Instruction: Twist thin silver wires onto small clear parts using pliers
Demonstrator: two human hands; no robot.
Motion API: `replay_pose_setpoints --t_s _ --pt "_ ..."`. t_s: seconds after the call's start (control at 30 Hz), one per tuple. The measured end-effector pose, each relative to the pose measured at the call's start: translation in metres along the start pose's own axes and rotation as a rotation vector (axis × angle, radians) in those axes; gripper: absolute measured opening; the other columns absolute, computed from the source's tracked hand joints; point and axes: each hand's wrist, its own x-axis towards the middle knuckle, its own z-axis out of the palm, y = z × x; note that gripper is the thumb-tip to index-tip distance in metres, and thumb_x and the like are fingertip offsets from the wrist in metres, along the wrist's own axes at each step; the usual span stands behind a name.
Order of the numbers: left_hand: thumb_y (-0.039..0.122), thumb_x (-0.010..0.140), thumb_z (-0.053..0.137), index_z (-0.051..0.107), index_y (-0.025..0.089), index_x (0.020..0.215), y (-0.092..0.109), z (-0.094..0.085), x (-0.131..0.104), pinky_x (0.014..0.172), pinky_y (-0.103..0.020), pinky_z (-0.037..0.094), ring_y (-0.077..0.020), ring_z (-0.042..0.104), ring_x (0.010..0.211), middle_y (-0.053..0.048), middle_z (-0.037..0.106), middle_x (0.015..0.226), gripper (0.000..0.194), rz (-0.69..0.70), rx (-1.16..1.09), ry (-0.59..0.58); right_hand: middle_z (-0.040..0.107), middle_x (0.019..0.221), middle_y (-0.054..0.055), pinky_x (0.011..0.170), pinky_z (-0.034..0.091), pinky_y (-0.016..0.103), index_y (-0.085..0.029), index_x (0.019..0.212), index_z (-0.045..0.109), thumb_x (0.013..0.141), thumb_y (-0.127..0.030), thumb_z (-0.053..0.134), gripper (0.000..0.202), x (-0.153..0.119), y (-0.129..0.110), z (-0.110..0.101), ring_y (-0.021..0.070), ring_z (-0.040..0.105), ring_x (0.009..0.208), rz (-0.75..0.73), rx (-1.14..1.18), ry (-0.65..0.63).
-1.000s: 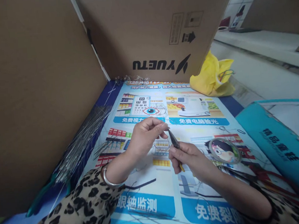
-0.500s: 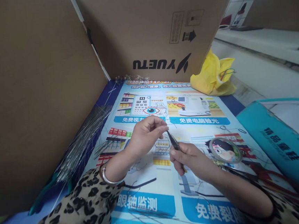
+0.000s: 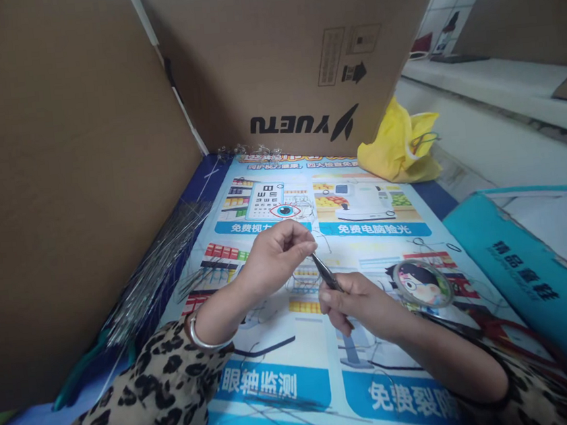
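Over the middle of a printed poster [image 3: 265, 293], my left hand [image 3: 284, 252] pinches a thin wire [image 3: 324, 237], whose curved end shows past the fingertips. My right hand [image 3: 353, 299] is wrapped round dark long-nosed pliers [image 3: 326, 275]. Their tip meets the left fingertips; whether the jaws grip the wire is too small to tell. Loose bits of thin wire lie on the poster around both hands. A roll of clear tape [image 3: 449, 287] sits by my right forearm.
Long straight wires [image 3: 157, 270] lie bundled at the left, over green-handled pliers [image 3: 82, 372]. Cardboard panels [image 3: 274, 54] wall the left and back. A yellow bag [image 3: 399, 146] and a teal box [image 3: 527, 270] stand at the right. Red-handled scissors [image 3: 513, 338] lie near my right forearm.
The view has shifted slightly. The wire end past my left fingers now curves differently, and the pliers are tilted a little more to the left. Both hands keep their hold.
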Motion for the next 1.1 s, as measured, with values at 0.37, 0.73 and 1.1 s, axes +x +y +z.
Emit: replay_pose_setpoints --t_s 0.37,0.73,1.1 --pt "0.025 0.072 0.064 0.054 0.015 0.072 0.002 0.001 0.001 0.052 -0.02 0.034 -0.0051 0.041 0.053 0.004 0.05 0.063 0.014 -0.059 -0.227 -0.032 0.048 0.043 -0.005 0.037 0.031 0.02 -0.014 0.067 0.056 0.076 -0.043 0.061 0.03 0.0 -0.002 0.003 0.0079 0.047 0.036 0.059 0.403 -0.185" --pt "0.033 0.077 0.062 0.057 0.015 0.07 -0.009 0.004 0.002 0.055 -0.02 0.038 -0.0071 0.045 0.056 0.002 0.055 0.064 0.02 -0.038 -0.279 0.021 0.049 0.042 -0.005 0.038 0.03 0.019 -0.014 0.071 0.055 0.076 -0.047 0.059 0.033 0.003 0.002 0.0 0.0072 0.045 0.035 0.082 0.313 -0.168" --pt "0.036 0.078 0.061 0.058 0.015 0.07 -0.011 0.0 0.002 0.051 -0.02 0.036 -0.0068 0.044 0.052 0.003 0.054 0.059 0.022 -0.017 -0.14 0.047 0.048 0.045 -0.005 0.043 0.03 0.021 -0.017 0.074 0.053 0.079 -0.053 0.051 0.036 0.002 -0.006 0.0 0.007 0.041 0.04 0.066 -0.035 -0.094"
